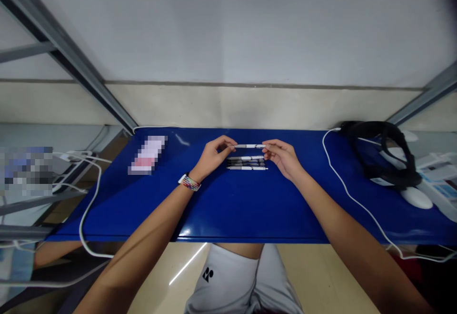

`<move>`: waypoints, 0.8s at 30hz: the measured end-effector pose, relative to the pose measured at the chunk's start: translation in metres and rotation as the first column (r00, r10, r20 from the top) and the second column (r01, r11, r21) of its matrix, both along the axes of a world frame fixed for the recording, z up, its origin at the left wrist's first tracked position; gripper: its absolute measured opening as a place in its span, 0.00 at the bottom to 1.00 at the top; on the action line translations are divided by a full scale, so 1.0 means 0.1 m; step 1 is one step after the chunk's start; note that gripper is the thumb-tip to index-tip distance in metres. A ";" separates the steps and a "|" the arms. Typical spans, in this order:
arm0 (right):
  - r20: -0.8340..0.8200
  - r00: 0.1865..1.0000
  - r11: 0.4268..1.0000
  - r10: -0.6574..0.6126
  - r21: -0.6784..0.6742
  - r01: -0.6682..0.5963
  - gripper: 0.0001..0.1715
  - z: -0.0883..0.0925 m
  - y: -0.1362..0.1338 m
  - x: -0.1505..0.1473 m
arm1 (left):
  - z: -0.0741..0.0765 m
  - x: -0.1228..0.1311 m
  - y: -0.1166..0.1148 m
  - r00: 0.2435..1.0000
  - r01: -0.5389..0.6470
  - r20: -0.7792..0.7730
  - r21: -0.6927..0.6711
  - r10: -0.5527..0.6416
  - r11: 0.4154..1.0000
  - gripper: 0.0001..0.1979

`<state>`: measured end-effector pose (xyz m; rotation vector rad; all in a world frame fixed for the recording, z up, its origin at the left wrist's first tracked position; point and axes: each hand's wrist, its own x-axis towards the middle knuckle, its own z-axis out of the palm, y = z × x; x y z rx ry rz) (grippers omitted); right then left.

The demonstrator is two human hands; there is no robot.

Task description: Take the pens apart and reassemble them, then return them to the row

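A white and grey pen point(250, 146) lies level between my two hands over the blue table. The fingertips of my left hand point(216, 154) pinch its left end, and a patterned wristband circles that wrist. At the pen's right end, the thumb and fingers of my right hand point(282, 157) close on it. Just nearer to me, several similar pens point(246, 162) lie side by side in a row on the blue table point(250, 204), all pointing left to right. The fingers hide both tips of the held pen.
On the left is a blurred-out flat item point(147, 156). A black headset point(383, 154) with a white cable point(342, 183) sits at the right, near a white controller-like object point(417, 197). Grey metal posts point(78, 61) frame the table, with a wall point(221, 106) behind it.
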<state>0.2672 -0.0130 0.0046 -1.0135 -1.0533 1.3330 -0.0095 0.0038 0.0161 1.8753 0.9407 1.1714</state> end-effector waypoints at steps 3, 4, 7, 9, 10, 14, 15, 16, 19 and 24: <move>-0.013 1.000 1.000 0.006 0.000 -0.006 0.18 -0.01 0.01 0.02 | 0.00 0.00 -0.01 1.000 0.004 0.006 -0.010 -0.004 1.000 0.10; -0.014 1.000 1.000 0.003 0.006 -0.003 0.18 0.00 0.01 0.02 | 0.00 0.01 -0.01 1.000 0.010 0.022 -0.023 -0.010 1.000 0.10; -0.007 1.000 1.000 -0.002 0.016 0.002 0.19 0.01 0.00 0.01 | -0.02 0.02 0.01 0.997 0.024 0.075 -0.070 -0.019 0.997 0.11; -0.007 1.000 1.000 -0.001 0.012 0.001 0.18 0.01 -0.01 0.00 | -0.05 0.03 0.02 0.996 0.002 0.086 -0.086 0.006 0.996 0.11; -0.011 1.000 1.000 0.001 0.006 -0.001 0.18 0.01 -0.01 0.00 | -0.06 0.03 0.03 0.996 -0.015 0.081 -0.084 0.021 0.996 0.11; -0.029 1.000 1.000 -0.004 -0.025 0.003 0.15 0.01 0.00 -0.01 | -0.08 0.02 0.04 0.998 -0.056 0.027 -0.046 0.058 0.997 0.10; -0.031 0.999 1.000 -0.009 -0.030 0.008 0.15 0.01 0.00 -0.02 | -0.07 0.02 0.03 0.998 -0.062 0.013 -0.037 0.063 0.997 0.10; -0.032 0.999 0.999 -0.012 -0.030 0.011 0.15 0.01 0.00 -0.02 | -0.06 0.02 0.03 0.998 -0.066 0.009 -0.033 0.067 0.997 0.10; -0.027 0.999 1.000 -0.018 -0.004 0.018 0.17 0.02 -0.01 -0.03 | -0.03 0.03 0.01 0.998 -0.027 0.060 -0.074 0.032 0.997 0.14; -0.041 0.999 0.999 -0.011 0.031 0.013 0.18 0.03 -0.03 -0.05 | -0.04 0.04 0.03 0.996 -0.023 0.083 -0.123 0.034 0.992 0.13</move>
